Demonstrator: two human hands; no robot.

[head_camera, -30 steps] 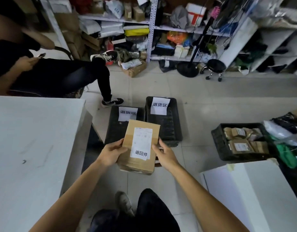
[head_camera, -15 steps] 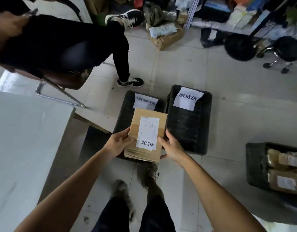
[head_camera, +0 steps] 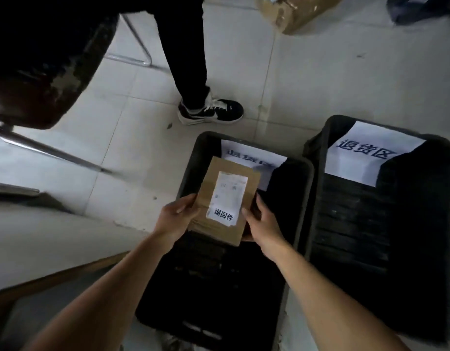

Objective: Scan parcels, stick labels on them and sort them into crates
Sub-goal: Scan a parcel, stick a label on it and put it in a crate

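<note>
**Parcel held over the left crate**

Your left hand [head_camera: 177, 219] grips the left edge of the flat brown cardboard parcel [head_camera: 225, 198], thumb on top and fingers curled beneath. Your right hand [head_camera: 263, 224] grips the right edge the same way, thumb lying along the top face near the lower right corner. Both forearms reach in from the bottom of the frame.

The parcel sits just below centre frame, tilted slightly clockwise, and carries a white printed label [head_camera: 227, 198] with bold black characters at its lower end. You hold it over the near-left part of the black plastic crate on the left [head_camera: 191, 158]; whether it touches anything inside, you cannot tell, because the crate interior is dark. The parcel's far edge overlaps a white paper sign [head_camera: 269, 162] propped at the crate's far end. To the right of the parcel, the crate floor shows as open dark space up to the right wall.

Just beside it, walls nearly touching, stands a second black plastic crate [head_camera: 317, 138] at the right of the frame, with its own white sign with blue characters [head_camera: 365, 150] at the far end.

Above the crates lies pale tiled floor [head_camera: 320, 79]. Another person's black-trousered leg and black-and-white sneaker [head_camera: 211, 111] stand close to the left crate's far left corner. A dark chair with a metal frame [head_camera: 46, 72] fills the upper left, and a white tabletop edge [head_camera: 41, 239] runs along the left, close to your left forearm. A brown wrapped package [head_camera: 294, 11] lies at the top edge.
</note>
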